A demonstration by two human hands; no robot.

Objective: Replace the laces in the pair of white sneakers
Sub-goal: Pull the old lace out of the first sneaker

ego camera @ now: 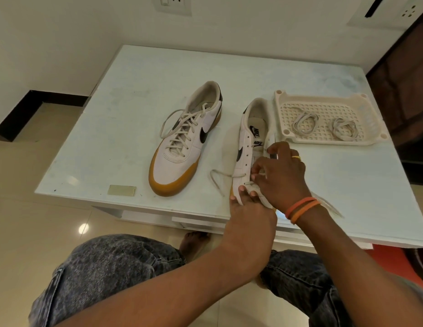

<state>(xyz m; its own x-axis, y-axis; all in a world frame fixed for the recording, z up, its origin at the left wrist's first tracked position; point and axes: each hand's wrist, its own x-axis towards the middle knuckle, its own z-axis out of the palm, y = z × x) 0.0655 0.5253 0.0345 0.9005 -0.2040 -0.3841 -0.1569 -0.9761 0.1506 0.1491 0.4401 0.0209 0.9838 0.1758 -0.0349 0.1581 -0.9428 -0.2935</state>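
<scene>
Two white sneakers with black swooshes and tan soles lie on the pale table (139, 86). The left sneaker (184, 142) is fully laced. The right sneaker (250, 138) is tipped on its side, and most of its eyelets hold no lace. My left hand (247, 208) grips its toe end near the table's front edge. My right hand (280, 173) pinches a cream lace (217, 177) at the lowest eyelets; one loose end trails left on the table. My hands hide the sneaker's toe.
A cream perforated tray (328, 107) stands to the right of the sneakers, holding two coiled laces (303, 122) (344, 128). A small beige tag (121, 190) lies near the table's front left edge. My knees in grey jeans sit below the table edge.
</scene>
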